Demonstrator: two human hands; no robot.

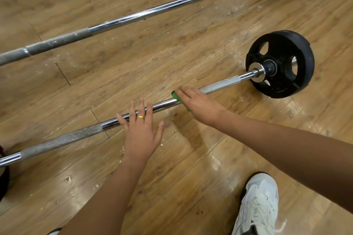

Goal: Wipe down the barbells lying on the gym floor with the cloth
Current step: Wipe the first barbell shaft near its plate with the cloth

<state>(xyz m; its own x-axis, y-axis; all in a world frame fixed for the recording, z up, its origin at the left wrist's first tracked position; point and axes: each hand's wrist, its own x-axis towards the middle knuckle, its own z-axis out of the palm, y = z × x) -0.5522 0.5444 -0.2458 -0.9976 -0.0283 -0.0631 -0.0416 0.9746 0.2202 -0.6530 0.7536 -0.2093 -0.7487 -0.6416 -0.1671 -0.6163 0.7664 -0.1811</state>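
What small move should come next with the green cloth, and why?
Probably slide the right hand with the green cloth along the near barbell toward the black plate: the knurled stretch there lies just ahead, and the left hand rests on the bar.

Scuffed wood-plank floor (172, 44) throughout, flecked with pale debris; white laced sneaker (257, 206) planted at five o'clock, toe toward twelve.

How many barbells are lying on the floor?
2. The near barbell lies under the left hand and the right hand with its cloth; the far barbell lies beyond it, toward the top. Others may be out of view.
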